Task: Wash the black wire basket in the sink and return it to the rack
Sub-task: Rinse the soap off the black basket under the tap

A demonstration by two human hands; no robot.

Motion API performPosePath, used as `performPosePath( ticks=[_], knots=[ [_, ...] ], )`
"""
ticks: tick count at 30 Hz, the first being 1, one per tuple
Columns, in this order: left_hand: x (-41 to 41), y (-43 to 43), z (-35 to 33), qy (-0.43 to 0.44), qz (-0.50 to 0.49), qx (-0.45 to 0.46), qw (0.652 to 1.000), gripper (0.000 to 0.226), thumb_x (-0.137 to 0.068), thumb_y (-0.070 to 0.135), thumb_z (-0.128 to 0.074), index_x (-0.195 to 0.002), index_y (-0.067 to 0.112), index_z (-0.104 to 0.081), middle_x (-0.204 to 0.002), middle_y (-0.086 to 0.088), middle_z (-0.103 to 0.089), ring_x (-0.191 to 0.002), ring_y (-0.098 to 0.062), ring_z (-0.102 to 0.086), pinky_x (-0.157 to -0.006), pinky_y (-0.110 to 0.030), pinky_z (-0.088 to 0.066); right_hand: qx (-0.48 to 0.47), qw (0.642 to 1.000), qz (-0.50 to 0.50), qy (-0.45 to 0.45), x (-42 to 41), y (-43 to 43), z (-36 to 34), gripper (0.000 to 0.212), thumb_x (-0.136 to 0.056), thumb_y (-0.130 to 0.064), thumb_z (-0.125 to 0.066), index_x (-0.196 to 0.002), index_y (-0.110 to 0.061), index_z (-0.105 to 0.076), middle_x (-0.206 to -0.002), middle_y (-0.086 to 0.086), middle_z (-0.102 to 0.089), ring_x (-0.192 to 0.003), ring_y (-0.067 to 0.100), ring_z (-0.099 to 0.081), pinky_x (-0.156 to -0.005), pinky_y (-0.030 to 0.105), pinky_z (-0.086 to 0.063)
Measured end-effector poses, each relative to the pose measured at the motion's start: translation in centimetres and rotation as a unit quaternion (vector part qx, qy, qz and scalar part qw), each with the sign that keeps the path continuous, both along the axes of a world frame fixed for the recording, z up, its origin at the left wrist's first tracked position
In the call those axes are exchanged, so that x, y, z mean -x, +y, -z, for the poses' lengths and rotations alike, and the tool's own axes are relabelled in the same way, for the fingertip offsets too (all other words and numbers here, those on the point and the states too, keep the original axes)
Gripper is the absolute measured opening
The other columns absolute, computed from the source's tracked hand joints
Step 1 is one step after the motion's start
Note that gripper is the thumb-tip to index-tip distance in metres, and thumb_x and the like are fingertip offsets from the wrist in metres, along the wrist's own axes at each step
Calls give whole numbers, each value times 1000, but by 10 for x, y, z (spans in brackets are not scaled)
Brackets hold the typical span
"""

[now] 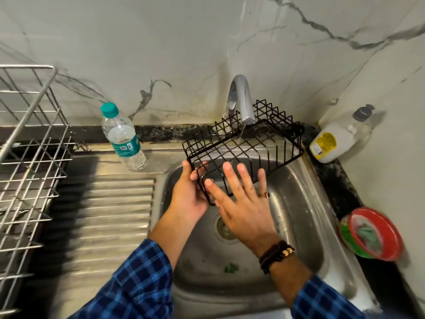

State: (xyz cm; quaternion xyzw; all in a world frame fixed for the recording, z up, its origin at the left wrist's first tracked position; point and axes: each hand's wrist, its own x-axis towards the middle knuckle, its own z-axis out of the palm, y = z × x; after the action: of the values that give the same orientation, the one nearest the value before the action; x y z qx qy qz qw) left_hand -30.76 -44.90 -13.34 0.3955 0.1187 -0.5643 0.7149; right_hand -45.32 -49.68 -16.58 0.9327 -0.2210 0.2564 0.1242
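Nearest the camera, two blue checked sleeves [142,279] reach over a stainless steel sink [305,217], whose smooth rounded bowl has a round drain at the bottom and a small green scrap on its near floor. A dark beaded bracelet [276,252] circles the right wrist.

The left hand [188,196] grips the near-left corner of the black wire basket [248,143], thumb over the top wire and fingers curled beneath. The right hand [241,203] is flat, with straight, spread fingers laid over the basket's near edge, just right of the left hand. The basket is a rectangular grid of thin black wire, held tilted above the bowl, its far end under the tap.

To the left lies the ribbed steel drainboard [110,215], and on it stands a silver wire dish rack [30,134]. On the dark speckled stone bench [333,178] to the right sits a round red and green tub [374,233].

Farther back, a clear plastic water bottle [122,137] with a teal cap stands on the sink's edge. The curved chrome tap [243,97] sends a thin stream through the basket. A pump bottle [333,141] of pale liquid leans in the far-right corner against the white veined marble wall [161,42].
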Motion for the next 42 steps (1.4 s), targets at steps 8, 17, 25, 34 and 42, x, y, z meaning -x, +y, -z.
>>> performPosePath(
  ticks=[8, 17, 25, 34, 42],
  knots=[
    [-11, 2, -1, 21, -2, -50, 999, 52, -98, 61, -45, -61, 25, -53, -71, 9, -55, -35, -5, -36, -35, -16, -28, -27, 993, 27, 112, 55, -45, -6, 95, -92, -29, -63, -160, -32, 3, -168, 6, 9, -155, 24, 1, -119, 61, -17],
    [8, 20, -24, -190, -6, 0, 982, 43, -105, 41, -44, -77, 18, -66, -59, 9, -54, -46, -4, -48, -49, -17, -45, -325, 935, 97, -108, 29, -40, -74, 62, -103, -43, -41, -158, -22, -23, -168, -3, -10, -153, 11, -10, -123, 35, -16],
    [28, 28, -53, -442, 56, -2, 895, 41, -104, 40, -50, -85, 17, -79, -74, -5, -65, -63, -2, -54, -59, -19, -48, -532, 832, -9, -158, -37, -37, -112, 54, -102, -47, -48, -151, -29, -39, -153, -9, -40, -120, -21, -44, -103, 14, -43],
    [19, 40, -52, -621, -24, -52, 782, 29, -103, 48, -47, -83, 33, -60, -68, 4, -62, -54, -13, -54, -54, -43, -53, -500, 857, 45, -117, -24, -40, -116, 29, -94, -62, -50, -113, -40, -57, -115, -11, -53, -101, -6, -52, -84, 14, -39],
    [21, 47, -54, -667, -15, -83, 741, 24, -102, 40, -52, -114, 23, -64, -72, 6, -69, -55, -3, -59, -48, -24, -45, -621, 749, 123, -194, -6, -52, -103, 36, -97, -58, -47, -89, -28, -64, -85, -5, -63, -85, 18, -63, -76, 34, -51]
  ],
)
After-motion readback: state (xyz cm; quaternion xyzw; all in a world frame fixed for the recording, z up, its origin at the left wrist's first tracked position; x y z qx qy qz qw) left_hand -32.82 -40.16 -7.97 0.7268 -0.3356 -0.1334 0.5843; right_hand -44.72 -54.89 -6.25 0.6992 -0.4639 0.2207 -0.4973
